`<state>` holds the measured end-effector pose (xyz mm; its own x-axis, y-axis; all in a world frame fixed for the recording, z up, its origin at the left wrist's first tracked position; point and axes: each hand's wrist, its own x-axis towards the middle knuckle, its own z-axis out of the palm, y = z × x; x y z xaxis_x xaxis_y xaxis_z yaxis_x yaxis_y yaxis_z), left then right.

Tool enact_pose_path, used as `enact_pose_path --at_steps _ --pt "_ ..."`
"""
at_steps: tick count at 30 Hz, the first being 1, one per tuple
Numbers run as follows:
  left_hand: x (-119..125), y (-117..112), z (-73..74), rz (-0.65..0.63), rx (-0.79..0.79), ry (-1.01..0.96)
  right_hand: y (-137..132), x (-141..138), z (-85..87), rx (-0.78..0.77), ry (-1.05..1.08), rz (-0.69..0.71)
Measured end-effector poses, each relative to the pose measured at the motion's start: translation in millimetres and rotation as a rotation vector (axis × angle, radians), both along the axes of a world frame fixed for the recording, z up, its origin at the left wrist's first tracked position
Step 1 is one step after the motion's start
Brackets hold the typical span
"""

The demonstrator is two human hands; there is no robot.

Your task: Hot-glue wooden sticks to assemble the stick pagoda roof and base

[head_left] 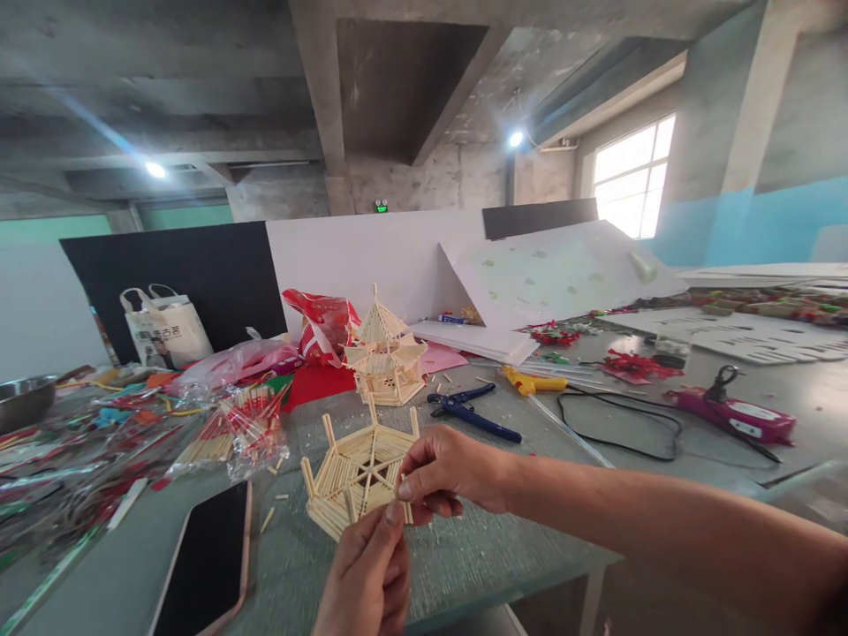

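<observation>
My left hand [374, 565] and my right hand [437, 477] meet at their fingertips, both pinched closed. Whatever is between the fingers is too small and covered to make out. Just behind them lies a hexagonal base [331, 481] built of pale wooden sticks, with short upright posts at its corners and spokes at the centre. My hands cover its right front part. Farther back stands a small stick pagoda [384, 353] with tiered roofs and a pointed top. Blue-handled cutting pliers [473, 413] rest on the table to the right of the base.
A yellow glue gun [533, 382] with a black cord lies at right, near a purple power strip [735, 415]. A phone [205, 556] is at front left, beside bagged sticks [248, 424]. Red plastic bag [321, 327] and white boards [563, 274] stand behind.
</observation>
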<state>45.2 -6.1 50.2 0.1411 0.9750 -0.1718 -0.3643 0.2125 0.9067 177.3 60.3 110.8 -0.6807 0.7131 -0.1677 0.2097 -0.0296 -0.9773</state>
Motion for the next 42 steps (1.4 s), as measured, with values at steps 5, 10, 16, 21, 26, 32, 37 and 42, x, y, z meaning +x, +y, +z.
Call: enact_pose_path --at_steps 5,10,16,21,26,32,37,42 --pt "0 -2 2.7 -0.043 0.036 0.055 -2 1 5.3 -0.004 0.004 0.033" --pt "-3 -1 1.1 -0.058 0.047 0.029 -6 1 7.3 -0.027 0.003 0.037" --pt "-4 0 -2.5 -0.068 0.075 0.041 -2 10 14.1 0.231 -0.065 -0.008" --pt "-3 1 -8.7 -0.04 0.132 0.073 11 44 37.1 0.567 -0.123 -0.233" --pt "-1 2 -12.6 -0.049 0.127 0.065 20 74 31.3 0.801 -0.286 -0.322" --pt "-1 5 -13.4 -0.077 0.033 -0.055 9 76 11.8 1.017 -0.482 -0.316" --pt "1 3 -8.9 -0.094 -0.045 -0.162 -8 55 9.6 0.919 -0.394 -0.124" --pt "4 3 -4.5 -0.057 -0.121 -0.254 -15 31 -4.1 0.865 -0.305 0.078"
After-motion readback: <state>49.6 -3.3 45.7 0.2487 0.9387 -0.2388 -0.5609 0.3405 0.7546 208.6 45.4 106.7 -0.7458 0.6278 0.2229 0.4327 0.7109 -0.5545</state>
